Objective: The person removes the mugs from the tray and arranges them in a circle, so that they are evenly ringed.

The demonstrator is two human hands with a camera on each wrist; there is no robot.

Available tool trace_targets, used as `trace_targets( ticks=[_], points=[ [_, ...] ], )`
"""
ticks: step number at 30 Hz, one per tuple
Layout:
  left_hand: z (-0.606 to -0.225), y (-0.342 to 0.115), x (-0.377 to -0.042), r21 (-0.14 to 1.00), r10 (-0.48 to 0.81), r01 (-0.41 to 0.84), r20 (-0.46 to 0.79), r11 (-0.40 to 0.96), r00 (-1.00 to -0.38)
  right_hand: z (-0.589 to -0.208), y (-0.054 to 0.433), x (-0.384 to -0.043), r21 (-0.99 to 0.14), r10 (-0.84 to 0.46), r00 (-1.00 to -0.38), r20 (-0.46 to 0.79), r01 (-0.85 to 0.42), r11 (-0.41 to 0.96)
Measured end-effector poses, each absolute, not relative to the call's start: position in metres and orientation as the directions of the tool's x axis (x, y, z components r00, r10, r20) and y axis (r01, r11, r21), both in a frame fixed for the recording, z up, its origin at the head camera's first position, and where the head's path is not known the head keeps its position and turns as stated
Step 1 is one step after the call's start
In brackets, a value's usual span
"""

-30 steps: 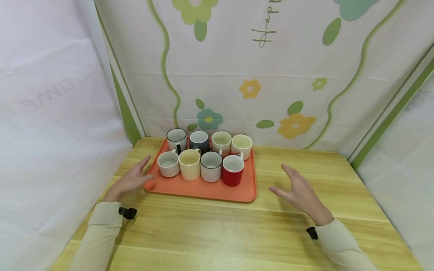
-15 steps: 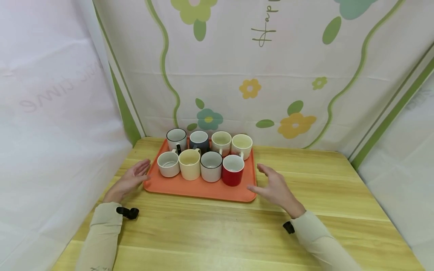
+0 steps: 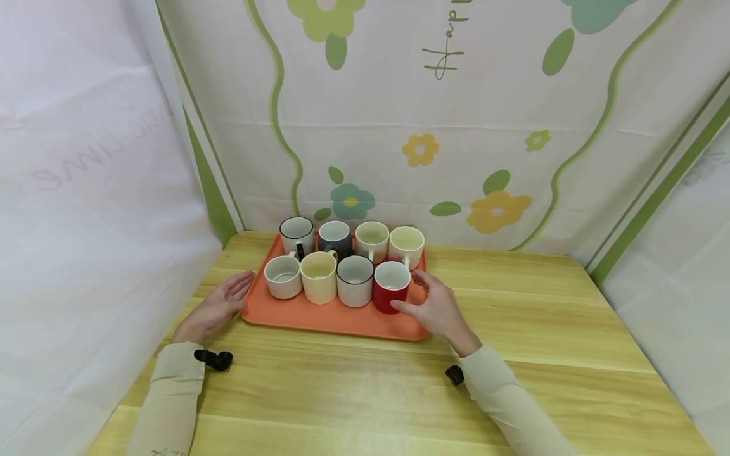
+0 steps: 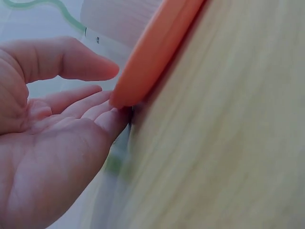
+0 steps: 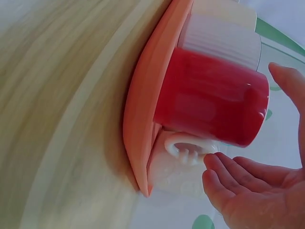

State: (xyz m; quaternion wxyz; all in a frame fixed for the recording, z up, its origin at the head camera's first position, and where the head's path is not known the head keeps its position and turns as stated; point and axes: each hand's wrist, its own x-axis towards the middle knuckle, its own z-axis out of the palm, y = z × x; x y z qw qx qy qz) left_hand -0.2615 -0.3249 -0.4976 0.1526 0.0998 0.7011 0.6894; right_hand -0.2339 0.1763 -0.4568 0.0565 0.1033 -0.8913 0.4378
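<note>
the right hand [image 3: 438, 311] is spread in a wide curve, thumb and fingers to either side of the red mug [image 3: 390, 294], which stands upright near four o'clock on the orange tray [image 3: 325, 319]; the right wrist view shows a gap, so nothing is pinched. the left hand [image 3: 219, 303] has its fingers nearly straight, tips touching the tray's edge around nine o'clock, thumb clear of it. the step looks like a grasp of the red mug: best, i judge, to close thumb and fingers evenly on its smooth wall, keep the left hand quiet against the tray, and mind the handle of the cream mug [image 3: 407, 242] at one o'clock from it, close to the fingertips. counting outward: eight mugs on one tray, four in the front row (one red, one ribbed white [image 3: 355, 288], one yellow [image 3: 320, 285], one short white [image 3: 283, 283]) and four behind (two cream, one dark [image 3: 336, 242], one black-rimmed white [image 3: 296, 235]); then one wooden table [image 3: 353, 399] and two black wrist straps [image 3: 213, 360].
</note>
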Motion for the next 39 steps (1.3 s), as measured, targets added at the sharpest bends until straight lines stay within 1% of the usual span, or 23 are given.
trace_targets(
  ticks=[9, 17, 22, 32, 39],
  points=[
    [-0.502, -0.329, -0.263, 0.997, 0.369, -0.065, -0.075, 0.041, -0.926, -0.461, 0.159, -0.241, -0.809, -0.074, -0.978, 0.194, -0.203, 0.552],
    [-0.502, -0.327, -0.263, 0.996, 0.368, -0.074, -0.086, 0.048, -0.926, -0.462, 0.144, -0.246, -0.77, 0.037, -0.969, 0.244, -0.17, 0.615],
    [-0.499, -0.325, -0.262, 0.995, 0.363, -0.087, -0.1, 0.052, -0.927, -0.462, 0.136, -0.248, -0.766, 0.092, -0.956, 0.277, -0.162, 0.622],
    [-0.499, -0.326, -0.261, 0.995, 0.365, -0.085, -0.099, 0.054, -0.926, -0.462, 0.127, -0.251, -0.756, 0.129, -0.94, 0.315, -0.166, 0.634],
    [-0.501, -0.328, -0.263, 0.994, 0.37, -0.084, -0.106, 0.073, -0.923, -0.462, 0.126, -0.251, -0.766, 0.158, -0.943, 0.292, -0.132, 0.629]
  ],
)
